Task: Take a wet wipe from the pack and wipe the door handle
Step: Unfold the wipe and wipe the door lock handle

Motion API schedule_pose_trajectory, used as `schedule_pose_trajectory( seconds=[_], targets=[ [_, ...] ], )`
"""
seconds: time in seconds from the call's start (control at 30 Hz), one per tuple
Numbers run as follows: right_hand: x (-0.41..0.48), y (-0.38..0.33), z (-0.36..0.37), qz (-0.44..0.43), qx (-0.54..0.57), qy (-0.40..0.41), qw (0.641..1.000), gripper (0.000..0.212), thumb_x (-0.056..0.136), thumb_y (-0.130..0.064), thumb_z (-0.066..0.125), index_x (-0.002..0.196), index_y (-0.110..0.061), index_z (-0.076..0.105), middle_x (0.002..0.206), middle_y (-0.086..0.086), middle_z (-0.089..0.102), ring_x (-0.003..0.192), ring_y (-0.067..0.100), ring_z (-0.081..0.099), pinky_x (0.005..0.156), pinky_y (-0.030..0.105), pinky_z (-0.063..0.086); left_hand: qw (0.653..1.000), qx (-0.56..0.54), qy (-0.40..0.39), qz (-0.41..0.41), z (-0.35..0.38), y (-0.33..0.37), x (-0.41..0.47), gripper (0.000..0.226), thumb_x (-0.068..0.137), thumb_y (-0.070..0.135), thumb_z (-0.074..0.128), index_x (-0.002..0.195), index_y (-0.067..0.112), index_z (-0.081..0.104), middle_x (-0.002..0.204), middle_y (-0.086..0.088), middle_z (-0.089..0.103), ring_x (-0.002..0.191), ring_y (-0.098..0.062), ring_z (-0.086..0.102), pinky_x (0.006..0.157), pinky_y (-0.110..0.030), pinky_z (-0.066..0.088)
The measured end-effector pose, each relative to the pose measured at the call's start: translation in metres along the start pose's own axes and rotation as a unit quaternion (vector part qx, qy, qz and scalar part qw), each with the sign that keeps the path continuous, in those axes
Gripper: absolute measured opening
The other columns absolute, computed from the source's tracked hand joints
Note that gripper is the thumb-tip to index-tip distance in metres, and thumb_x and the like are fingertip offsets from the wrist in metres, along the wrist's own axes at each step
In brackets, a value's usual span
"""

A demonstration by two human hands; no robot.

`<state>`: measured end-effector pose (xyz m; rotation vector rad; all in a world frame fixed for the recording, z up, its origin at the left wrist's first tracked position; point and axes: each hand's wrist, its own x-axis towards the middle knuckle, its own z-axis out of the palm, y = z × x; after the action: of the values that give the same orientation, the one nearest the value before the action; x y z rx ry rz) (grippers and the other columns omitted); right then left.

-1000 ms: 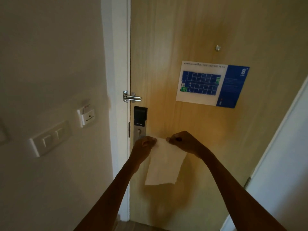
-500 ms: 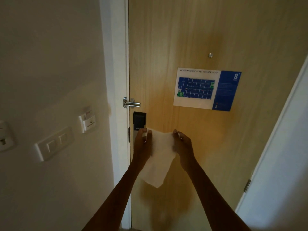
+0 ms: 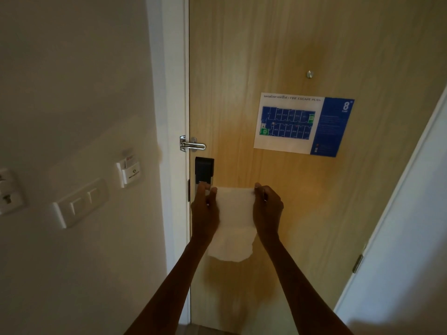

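Pale wood-grain door (image 3: 278, 44), smooth laminate look w/ vertical grain, fills the centre; matte cream wall (image 3: 72, 81) to its left, white painted frame (image 3: 169, 93) between them, a plain white panel (image 3: 411, 213) slanting along the right edge. On the door's upper right, a rectangular fire escape plan (image 3: 303, 124), white sheet w/ blue floor map and a blue strip marked 8; above it a small round metal peephole (image 3: 309, 74). Wet wipe (image 3: 233, 226): thin white sheet, soft & slightly crinkled, top edge pulled taut and straight, lower edge hanging in a ragged curve; it's held flat in front of the door, just below the lock, btwn both hands. Left hand (image 3: 205, 213) pinches the top left corner btwn thumb & fingers, closed on it; right hand (image 3: 267, 211) pinches the top right corner the same way, fingers curled. Both forearms reach up from the bottom of the view. Black boxy lock unit (image 3: 204, 169) w/ a brushed metal plate below, partly behind the left hand; door handle itself hidden, can't tell its shape. Above the lock, a shiny chrome swing-bar latch (image 3: 192, 144) bridges frame & door. On the wall: white rectangular double rocker switch (image 3: 79, 204), white key-card holder (image 3: 129, 174) w/ a card in it, and part of a white socket (image 3: 8, 192) at the far left edge.
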<state>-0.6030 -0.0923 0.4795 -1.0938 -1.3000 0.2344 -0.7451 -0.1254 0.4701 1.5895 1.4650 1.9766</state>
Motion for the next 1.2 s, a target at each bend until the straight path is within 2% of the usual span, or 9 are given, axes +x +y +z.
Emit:
schedule_pose_trajectory(
  seconds=[0.07, 0.13, 0.2, 0.33, 0.53, 0.7, 0.87, 1.03, 1.2],
  targets=[
    [-0.004, -0.002, -0.001, -0.003, 0.004, -0.004, 1.0, 0.034, 0.097, -0.022, 0.051, 0.064, -0.015, 0.052, 0.054, -0.009, 0.045, 0.049, 0.002, 0.042, 0.052, 0.007, 0.034, 1.0, -0.002, 0.004, 0.01, -0.003, -0.001, -0.004, 0.025, 0.096, 0.039, 0.04, 0.097, 0.015, 0.046, 0.083, 0.012, 0.054, 0.078, 0.005, 0.06, 0.065, -0.005, 0.049],
    [-0.012, 0.004, 0.008, -0.001, 0.002, -0.009, 1.0, 0.034, 0.097, -0.022, 0.051, 0.064, -0.015, 0.051, 0.054, -0.009, 0.043, 0.049, 0.004, 0.043, 0.051, 0.009, 0.034, 1.0, -0.002, -0.002, -0.013, -0.005, -0.015, -0.006, 0.013, 0.097, 0.028, 0.043, 0.097, 0.015, 0.046, 0.084, 0.016, 0.054, 0.081, 0.011, 0.059, 0.065, -0.003, 0.047],
    [-0.016, 0.004, 0.008, -0.005, 0.011, -0.01, 1.0, 0.033, 0.097, -0.021, 0.051, 0.066, -0.013, 0.053, 0.054, -0.009, 0.044, 0.053, 0.004, 0.047, 0.051, 0.009, 0.034, 0.999, 0.011, 0.002, -0.03, -0.007, -0.017, -0.008, 0.006, 0.097, 0.021, 0.045, 0.098, 0.015, 0.047, 0.083, 0.018, 0.053, 0.075, 0.005, 0.061, 0.061, -0.004, 0.048],
    [-0.023, 0.002, 0.017, 0.005, 0.02, -0.018, 1.0, 0.034, 0.098, -0.018, 0.05, 0.064, -0.014, 0.049, 0.054, -0.01, 0.041, 0.053, 0.004, 0.046, 0.05, 0.009, 0.033, 0.999, 0.025, -0.008, -0.035, -0.01, -0.028, -0.003, 0.018, 0.099, 0.024, 0.044, 0.107, 0.009, 0.048, 0.087, 0.016, 0.055, 0.078, -0.001, 0.06, 0.067, -0.008, 0.047],
    [-0.03, 0.033, 0.053, 0.031, 0.018, -0.034, 0.999, 0.026, 0.098, -0.013, 0.049, 0.073, -0.02, 0.053, 0.06, -0.016, 0.046, 0.06, -0.006, 0.053, 0.057, 0.004, 0.037, 0.997, 0.048, -0.017, -0.054, -0.009, -0.075, 0.008, 0.015, 0.099, 0.023, 0.045, 0.102, 0.008, 0.048, 0.083, 0.014, 0.055, 0.075, -0.003, 0.061, 0.066, -0.01, 0.046],
    [-0.031, 0.062, 0.089, 0.039, -0.002, -0.039, 0.998, 0.027, 0.098, -0.01, 0.049, 0.073, -0.022, 0.05, 0.056, -0.016, 0.042, 0.057, -0.004, 0.051, 0.054, 0.006, 0.036, 0.995, 0.056, -0.043, -0.069, -0.005, -0.122, 0.02, 0.01, 0.098, 0.025, 0.046, 0.1, 0.016, 0.044, 0.08, 0.012, 0.059, 0.07, -0.004, 0.062, 0.059, -0.008, 0.048],
    [-0.038, 0.104, 0.133, 0.087, -0.019, -0.071, 0.993, 0.028, 0.098, -0.015, 0.05, 0.073, -0.028, 0.05, 0.059, -0.015, 0.045, 0.06, -0.004, 0.052, 0.057, 0.005, 0.037, 0.991, 0.054, -0.059, -0.104, 0.001, -0.189, 0.028, 0.01, 0.096, 0.021, 0.052, 0.099, 0.023, 0.042, 0.078, 0.004, 0.064, 0.064, -0.012, 0.065, 0.056, -0.018, 0.054],
    [-0.04, 0.14, 0.168, 0.1, -0.028, -0.067, 0.992, 0.03, 0.096, -0.014, 0.054, 0.067, -0.021, 0.05, 0.053, -0.01, 0.042, 0.05, 0.002, 0.045, 0.048, 0.01, 0.031, 0.987, 0.042, -0.086, -0.132, 0.009, -0.237, 0.037, 0.028, 0.087, 0.046, 0.049, 0.102, 0.024, 0.042, 0.087, 0.0, 0.068, 0.075, -0.016, 0.069, 0.064, -0.031, 0.061],
    [-0.041, 0.167, 0.195, 0.133, -0.071, -0.046, 0.987, 0.024, 0.096, -0.015, 0.053, 0.074, -0.021, 0.054, 0.055, -0.01, 0.045, 0.052, 0.005, 0.048, 0.046, 0.011, 0.031, 0.974, 0.088, -0.127, -0.163, 0.018, -0.279, 0.053, 0.008, 0.097, 0.029, 0.05, 0.099, 0.025, 0.044, 0.086, 0.007, 0.066, 0.075, -0.01, 0.068, 0.058, -0.021, 0.058]
  ],
)
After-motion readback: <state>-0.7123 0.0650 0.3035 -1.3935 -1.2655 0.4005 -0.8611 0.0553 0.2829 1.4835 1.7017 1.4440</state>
